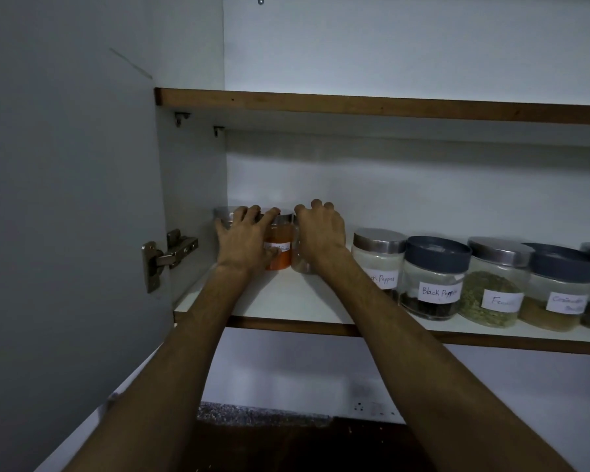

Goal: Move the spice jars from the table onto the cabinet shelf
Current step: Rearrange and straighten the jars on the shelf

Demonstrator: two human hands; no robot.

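Note:
Both my arms reach into the open cabinet, onto the white shelf (286,298). My left hand (244,238) lies over the lid of a glass jar of orange powder (281,253), fingers spread across it and thumb against its label. A steel-lidded jar (223,214) stands behind that hand at the far left. My right hand (321,233) curls over the top of a pale jar (300,260) right beside the orange one; most of that jar is hidden.
A row of labelled spice jars stands on the shelf's right: a white-filled jar (378,257), Black Pepper (435,277), Fennel (496,284), Coriander (559,291). The open cabinet door (69,199) with its hinge (169,253) is at left. An upper shelf (355,105) hangs overhead.

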